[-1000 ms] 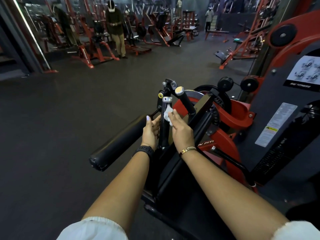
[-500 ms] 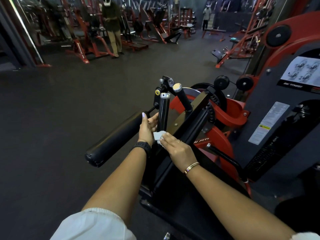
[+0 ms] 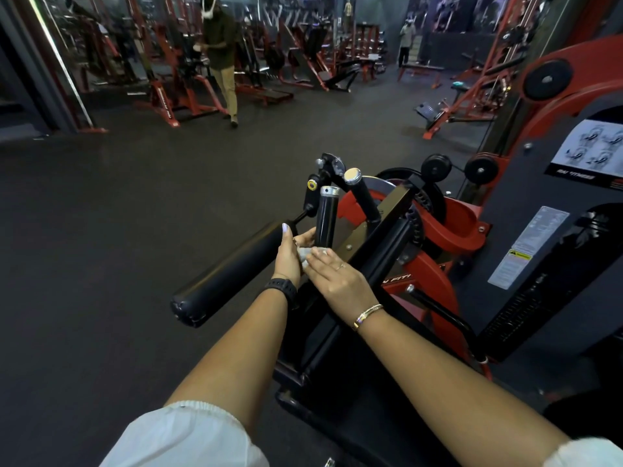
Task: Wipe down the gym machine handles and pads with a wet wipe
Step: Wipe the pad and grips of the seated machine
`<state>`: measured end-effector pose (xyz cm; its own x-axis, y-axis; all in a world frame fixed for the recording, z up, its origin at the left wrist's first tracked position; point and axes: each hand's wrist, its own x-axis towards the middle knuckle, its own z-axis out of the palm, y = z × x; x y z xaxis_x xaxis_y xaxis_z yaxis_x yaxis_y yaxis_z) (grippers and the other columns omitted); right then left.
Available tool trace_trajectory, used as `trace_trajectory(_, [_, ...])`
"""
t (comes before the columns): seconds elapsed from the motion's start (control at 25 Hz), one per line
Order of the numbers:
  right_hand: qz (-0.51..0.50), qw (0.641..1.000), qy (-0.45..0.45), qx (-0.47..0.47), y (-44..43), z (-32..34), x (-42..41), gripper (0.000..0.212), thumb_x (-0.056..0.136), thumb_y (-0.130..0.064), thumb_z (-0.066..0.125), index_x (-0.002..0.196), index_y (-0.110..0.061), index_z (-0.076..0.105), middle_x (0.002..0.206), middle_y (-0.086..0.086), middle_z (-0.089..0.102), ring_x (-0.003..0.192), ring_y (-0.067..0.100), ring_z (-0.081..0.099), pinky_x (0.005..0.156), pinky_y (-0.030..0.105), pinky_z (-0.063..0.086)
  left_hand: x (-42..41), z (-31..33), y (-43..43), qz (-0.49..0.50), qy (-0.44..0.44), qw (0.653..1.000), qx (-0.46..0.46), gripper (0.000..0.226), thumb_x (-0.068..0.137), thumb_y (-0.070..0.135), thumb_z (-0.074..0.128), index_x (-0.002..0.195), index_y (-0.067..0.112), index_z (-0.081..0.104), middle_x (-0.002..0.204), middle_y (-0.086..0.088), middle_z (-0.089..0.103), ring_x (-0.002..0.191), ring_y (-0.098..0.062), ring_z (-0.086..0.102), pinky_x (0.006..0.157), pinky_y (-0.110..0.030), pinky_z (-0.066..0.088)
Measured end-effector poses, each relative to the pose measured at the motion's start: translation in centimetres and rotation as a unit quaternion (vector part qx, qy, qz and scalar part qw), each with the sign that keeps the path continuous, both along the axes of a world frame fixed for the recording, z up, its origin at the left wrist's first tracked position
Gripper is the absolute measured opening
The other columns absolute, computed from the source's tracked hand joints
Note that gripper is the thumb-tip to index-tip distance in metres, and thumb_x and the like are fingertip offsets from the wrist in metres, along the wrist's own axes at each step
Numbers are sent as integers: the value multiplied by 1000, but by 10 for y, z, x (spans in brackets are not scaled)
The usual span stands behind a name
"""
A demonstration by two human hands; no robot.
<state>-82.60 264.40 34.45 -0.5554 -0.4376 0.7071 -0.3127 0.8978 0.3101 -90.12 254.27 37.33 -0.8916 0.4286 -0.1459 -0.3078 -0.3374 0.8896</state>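
A black upright handle (image 3: 326, 217) with a chrome cap rises from the red and black machine; a second capped handle (image 3: 364, 197) leans to its right. My left hand (image 3: 288, 256) curls round the base of the upright handle, thumb up beside the long black roller pad (image 3: 232, 274). My right hand (image 3: 337, 276) lies just right of it, fingers reaching over a crumpled white wet wipe (image 3: 304, 255) and holding it at the handle's foot. Most of the wipe is hidden between the two hands.
The machine's grey weight-stack housing (image 3: 546, 251) with labels stands at the right. A person (image 3: 220, 55) walks across the dark floor at the back left, among red machines (image 3: 168, 99). More red frames (image 3: 472, 96) stand at the back right.
My right hand slid the wipe down the upright handle from near its cap to its base. The person at the back has stepped nearer.
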Motion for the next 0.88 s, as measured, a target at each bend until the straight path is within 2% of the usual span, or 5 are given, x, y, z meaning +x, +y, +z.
trace_trajectory(0.12, [20, 999, -33, 35, -2, -10, 6, 25, 86, 1, 53, 104, -2, 70, 110, 10, 68, 112, 25, 61, 104, 34, 42, -3, 1, -3, 7, 5, 1000, -26, 77, 94, 64, 11, 116, 9, 61, 111, -13, 67, 100, -22, 64, 87, -33, 52])
trace_trajectory(0.28, [-4, 997, 16, -72, 7, 48, -6, 33, 81, 2, 47, 105, -2, 70, 112, 16, 68, 106, 28, 65, 85, 34, 55, -9, 7, -2, 10, -4, 999, -50, 77, 95, 64, 9, 93, 14, 67, 67, 5, 66, 53, -6, 58, 52, -20, 46])
trace_trajectory(0.44, [-86, 990, 1, -111, 17, 97, -52, 36, 78, -2, 40, 98, -1, 69, 109, 15, 67, 108, 29, 63, 84, 37, 56, -18, 11, -1, 2, -13, 997, -75, 83, 93, 65, 4, 107, 9, 63, 97, -2, 67, 82, -14, 63, 84, -31, 47])
trace_trajectory(0.68, [-49, 998, -22, -28, 5, 25, -36, 31, 86, 2, 42, 95, -2, 72, 113, 12, 67, 114, 25, 61, 99, 34, 47, -21, 13, 1, 13, 5, 998, -61, 90, 93, 65, 4, 119, -1, 60, 86, -6, 67, 63, -9, 60, 58, -22, 48])
trace_trajectory(0.88, [2, 999, -28, -45, -1, -11, -2, 40, 94, 4, 35, 91, -5, 73, 112, 10, 68, 113, 23, 61, 98, 34, 48, -23, 26, 12, 31, 3, 999, -19, 81, 96, 61, 10, 108, 1, 63, 89, -7, 67, 81, -16, 62, 73, -31, 51])
